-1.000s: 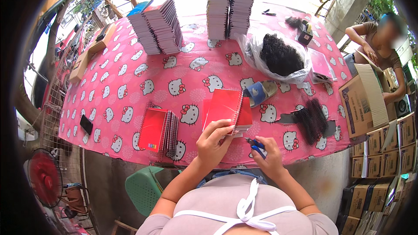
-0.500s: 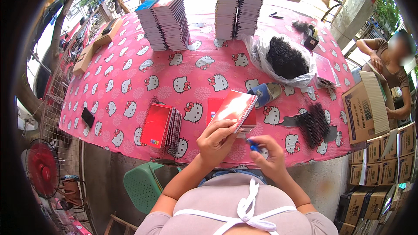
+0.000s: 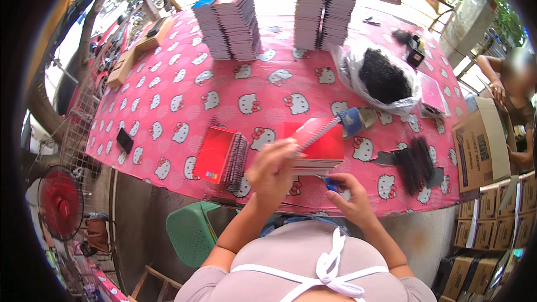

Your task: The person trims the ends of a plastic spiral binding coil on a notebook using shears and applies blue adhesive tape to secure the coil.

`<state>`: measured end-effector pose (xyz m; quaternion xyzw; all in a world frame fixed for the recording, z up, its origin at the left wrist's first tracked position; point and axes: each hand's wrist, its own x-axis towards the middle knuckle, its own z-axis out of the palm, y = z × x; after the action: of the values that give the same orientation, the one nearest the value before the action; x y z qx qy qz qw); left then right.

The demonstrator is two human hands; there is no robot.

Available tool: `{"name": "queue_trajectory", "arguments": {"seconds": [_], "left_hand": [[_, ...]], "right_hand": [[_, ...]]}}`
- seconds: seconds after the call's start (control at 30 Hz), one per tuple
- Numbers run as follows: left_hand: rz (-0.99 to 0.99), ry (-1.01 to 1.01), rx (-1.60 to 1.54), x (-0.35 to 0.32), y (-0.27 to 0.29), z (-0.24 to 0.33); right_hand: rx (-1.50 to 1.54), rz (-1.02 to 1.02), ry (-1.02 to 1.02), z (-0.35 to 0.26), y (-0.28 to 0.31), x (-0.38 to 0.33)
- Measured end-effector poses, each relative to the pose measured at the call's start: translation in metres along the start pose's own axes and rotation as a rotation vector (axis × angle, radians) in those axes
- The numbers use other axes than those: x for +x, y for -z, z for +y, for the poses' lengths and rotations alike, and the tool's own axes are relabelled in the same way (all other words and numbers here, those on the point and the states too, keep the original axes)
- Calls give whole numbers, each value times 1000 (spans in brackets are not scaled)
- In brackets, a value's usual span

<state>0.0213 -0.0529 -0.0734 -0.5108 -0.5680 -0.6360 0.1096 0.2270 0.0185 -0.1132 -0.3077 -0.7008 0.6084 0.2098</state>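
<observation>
My left hand (image 3: 271, 172) is closed on a red spiral notebook (image 3: 315, 133), which tilts up with its black coil facing me. Beneath it lies a stack of red-covered notebooks (image 3: 330, 148). Close to the near side of that stack, my right hand (image 3: 351, 200) grips small blue-handled pliers (image 3: 332, 183), their metal tip pointing left. A blue holder-like thing (image 3: 351, 122) sits just behind the stack. Left of my left hand rests a pile of red spiral-bound notebooks (image 3: 217, 156).
Tall notebook stacks (image 3: 235, 28) (image 3: 309, 22) stand at the back. A plastic bag of black coils (image 3: 386, 75) lies back right, loose black coils (image 3: 415, 165) nearer. A phone (image 3: 125, 140) is at left. Another person handles a carton (image 3: 482, 140) at right; a green stool (image 3: 191, 232) stands below the table.
My left hand has moved slightly left, turning the notebook from cover-up to steeply tilted, uncovering the stack below. The pliers remain in my right hand. The whole view has shifted somewhat.
</observation>
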Motion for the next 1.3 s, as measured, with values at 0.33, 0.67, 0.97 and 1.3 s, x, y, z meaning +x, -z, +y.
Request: {"name": "queue_trajectory", "arguments": {"seconds": [0.33,0.67,0.97,1.3], "left_hand": [[-286,-56,606,70,165,-34],[-613,189,574,53,49,-67],[-943,538,171,80,-77,-52],[-601,15,109,69,-45,-4]], "right_hand": [[-1034,625,251,117,99,19],[-1190,592,-218,127,177,28],[-825,634,96,68,156,38],[-332,314,479,-62,58,59]]}}
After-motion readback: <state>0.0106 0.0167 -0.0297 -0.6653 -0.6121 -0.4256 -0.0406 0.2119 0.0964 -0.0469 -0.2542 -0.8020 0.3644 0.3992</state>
